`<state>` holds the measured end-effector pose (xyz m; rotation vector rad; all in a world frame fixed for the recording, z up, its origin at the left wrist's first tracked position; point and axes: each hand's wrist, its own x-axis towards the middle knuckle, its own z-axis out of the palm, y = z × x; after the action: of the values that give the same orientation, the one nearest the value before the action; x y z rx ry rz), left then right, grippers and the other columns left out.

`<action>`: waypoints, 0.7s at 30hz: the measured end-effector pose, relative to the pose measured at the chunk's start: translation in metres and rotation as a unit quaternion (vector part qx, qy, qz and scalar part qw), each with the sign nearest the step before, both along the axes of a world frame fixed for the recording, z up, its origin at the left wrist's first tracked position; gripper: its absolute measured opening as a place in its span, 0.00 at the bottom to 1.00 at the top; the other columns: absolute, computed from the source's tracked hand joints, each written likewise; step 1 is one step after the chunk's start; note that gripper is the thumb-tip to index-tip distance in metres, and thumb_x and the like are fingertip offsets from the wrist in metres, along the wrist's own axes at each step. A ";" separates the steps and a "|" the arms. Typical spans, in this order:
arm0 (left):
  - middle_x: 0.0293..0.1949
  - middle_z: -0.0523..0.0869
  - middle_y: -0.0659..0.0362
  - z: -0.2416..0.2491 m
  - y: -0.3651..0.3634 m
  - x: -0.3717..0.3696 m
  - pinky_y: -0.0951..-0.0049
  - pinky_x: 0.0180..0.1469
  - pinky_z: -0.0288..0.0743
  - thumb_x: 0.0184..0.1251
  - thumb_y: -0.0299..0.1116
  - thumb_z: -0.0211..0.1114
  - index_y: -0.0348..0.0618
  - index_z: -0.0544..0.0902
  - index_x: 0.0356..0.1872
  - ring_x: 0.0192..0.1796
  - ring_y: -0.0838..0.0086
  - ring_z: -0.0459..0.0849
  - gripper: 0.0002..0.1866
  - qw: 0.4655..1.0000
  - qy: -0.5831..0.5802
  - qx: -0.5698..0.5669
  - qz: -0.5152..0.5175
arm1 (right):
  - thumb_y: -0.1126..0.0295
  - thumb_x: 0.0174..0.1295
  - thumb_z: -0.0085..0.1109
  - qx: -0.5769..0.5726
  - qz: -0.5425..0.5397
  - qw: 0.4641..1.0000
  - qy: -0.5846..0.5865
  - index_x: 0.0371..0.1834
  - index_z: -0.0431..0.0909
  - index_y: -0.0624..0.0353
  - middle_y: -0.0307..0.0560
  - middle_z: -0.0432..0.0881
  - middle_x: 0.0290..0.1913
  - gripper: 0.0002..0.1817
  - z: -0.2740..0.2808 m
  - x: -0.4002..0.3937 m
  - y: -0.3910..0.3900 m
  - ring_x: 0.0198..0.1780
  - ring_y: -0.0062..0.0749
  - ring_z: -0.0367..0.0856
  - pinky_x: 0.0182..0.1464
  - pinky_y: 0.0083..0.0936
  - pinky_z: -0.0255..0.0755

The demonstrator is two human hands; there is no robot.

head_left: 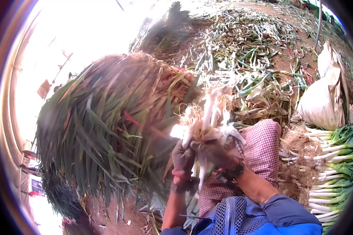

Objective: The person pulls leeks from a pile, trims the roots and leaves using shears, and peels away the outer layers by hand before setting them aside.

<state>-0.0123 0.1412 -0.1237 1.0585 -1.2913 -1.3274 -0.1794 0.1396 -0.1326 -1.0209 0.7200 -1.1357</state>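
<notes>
My left hand, in a dark glove, is closed around the white stalk of a leek just left of centre. Right beside it, my right hand, also gloved, grips another white stalk. Several leeks with pale shafts and tangled roots stand up and fan out above both hands. A large heap of long green leaves fills the space to the left of my hands. Under my right forearm lies a red-and-white checked cushion or cloth.
Neat rows of leeks lie at the right, roots facing left. A pale sack stands behind them. Cut leaves litter the ground ahead. Another leafy pile rises at the back.
</notes>
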 end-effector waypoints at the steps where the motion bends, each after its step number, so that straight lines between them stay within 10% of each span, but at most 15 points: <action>1: 0.43 0.89 0.67 0.004 -0.003 -0.001 0.78 0.45 0.79 0.81 0.39 0.71 0.40 0.85 0.54 0.42 0.84 0.84 0.13 1.000 -0.012 -0.005 -0.003 | 0.68 0.83 0.59 0.021 -0.041 0.999 -0.017 0.51 0.88 0.68 0.43 0.91 0.45 0.13 0.004 0.003 -0.003 0.46 0.28 0.89 0.50 0.25 0.84; 5: 0.43 0.88 0.69 0.010 -0.004 0.009 0.78 0.44 0.78 0.76 0.27 0.70 0.39 0.85 0.55 0.41 0.85 0.83 0.11 0.997 -0.030 0.056 -0.044 | 0.66 0.83 0.59 0.083 -0.046 0.989 -0.115 0.49 0.88 0.66 0.40 0.90 0.39 0.13 0.028 -0.002 -0.001 0.42 0.25 0.88 0.46 0.25 0.84; 6: 0.46 0.89 0.68 0.014 -0.002 0.009 0.77 0.48 0.80 0.72 0.25 0.74 0.39 0.84 0.59 0.45 0.84 0.84 0.17 0.996 -0.007 0.057 -0.064 | 0.67 0.82 0.59 -0.202 -0.145 0.952 0.180 0.49 0.89 0.64 0.40 0.89 0.38 0.12 -0.002 -0.011 -0.015 0.40 0.26 0.88 0.44 0.25 0.84; 7: 0.50 0.90 0.67 0.015 0.006 0.009 0.76 0.52 0.82 0.69 0.23 0.78 0.39 0.83 0.63 0.48 0.83 0.86 0.23 0.994 0.017 0.065 -0.083 | 0.69 0.81 0.59 -0.449 -0.204 0.749 0.442 0.50 0.89 0.62 0.39 0.88 0.37 0.11 -0.037 -0.020 -0.024 0.38 0.27 0.87 0.42 0.25 0.84; 10: 0.59 0.90 0.61 -0.035 0.025 0.022 0.71 0.63 0.84 0.54 0.19 0.87 0.39 0.76 0.76 0.58 0.75 0.88 0.45 0.994 -0.062 0.030 -0.083 | 0.76 0.76 0.60 -0.288 -0.186 0.896 0.283 0.54 0.89 0.62 0.43 0.90 0.38 0.11 -0.047 -0.017 -0.026 0.41 0.31 0.90 0.43 0.29 0.86; 13: 0.55 0.91 0.62 -0.054 0.052 0.013 0.73 0.58 0.84 0.58 0.23 0.85 0.36 0.82 0.70 0.54 0.77 0.89 0.36 0.969 -0.248 -0.023 0.014 | 0.80 0.75 0.59 -0.332 -0.159 0.862 0.348 0.58 0.89 0.63 0.47 0.91 0.42 0.13 -0.039 -0.016 -0.027 0.43 0.34 0.90 0.45 0.30 0.86; 15: 0.52 0.92 0.62 -0.052 0.050 0.014 0.74 0.56 0.84 0.59 0.24 0.84 0.35 0.84 0.67 0.52 0.78 0.89 0.32 0.978 -0.210 0.012 0.004 | 0.82 0.73 0.59 -0.220 -0.164 0.957 0.092 0.62 0.88 0.64 0.49 0.93 0.49 0.17 -0.065 -0.007 -0.035 0.46 0.33 0.90 0.49 0.30 0.87; 16: 0.49 0.93 0.63 -0.053 0.049 0.015 0.75 0.54 0.83 0.60 0.25 0.84 0.34 0.86 0.64 0.49 0.80 0.89 0.29 0.984 -0.172 0.044 -0.007 | 0.81 0.74 0.60 -0.313 -0.160 0.897 0.267 0.63 0.87 0.64 0.51 0.92 0.57 0.17 -0.062 -0.019 -0.033 0.52 0.35 0.91 0.56 0.28 0.87; 19: 0.45 0.94 0.64 -0.052 0.042 0.020 0.78 0.49 0.82 0.60 0.23 0.81 0.34 0.90 0.56 0.43 0.82 0.89 0.21 0.991 -0.100 0.090 0.010 | 0.78 0.76 0.61 -0.242 -0.162 0.934 0.207 0.65 0.86 0.64 0.49 0.91 0.60 0.17 -0.059 -0.019 -0.027 0.57 0.34 0.90 0.63 0.26 0.84; 20: 0.45 0.94 0.64 -0.053 0.042 0.020 0.78 0.49 0.82 0.60 0.23 0.81 0.34 0.90 0.56 0.43 0.82 0.89 0.21 0.991 -0.099 0.091 0.010 | 0.70 0.81 0.60 -0.412 -0.225 0.818 0.332 0.64 0.86 0.64 0.45 0.91 0.58 0.15 -0.060 -0.023 -0.030 0.56 0.28 0.88 0.63 0.25 0.82; 21: 0.44 0.94 0.64 -0.054 0.042 0.021 0.78 0.49 0.82 0.61 0.22 0.80 0.33 0.90 0.54 0.43 0.82 0.89 0.19 0.991 -0.099 0.084 0.012 | 0.70 0.81 0.60 -0.411 -0.224 0.819 0.333 0.64 0.86 0.64 0.45 0.91 0.58 0.15 -0.062 -0.022 -0.030 0.56 0.28 0.88 0.63 0.25 0.82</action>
<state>0.0082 0.1828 -0.1779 1.3477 -1.3232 -1.3569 -0.2012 0.1091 -0.1947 -2.1354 1.0884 -1.5645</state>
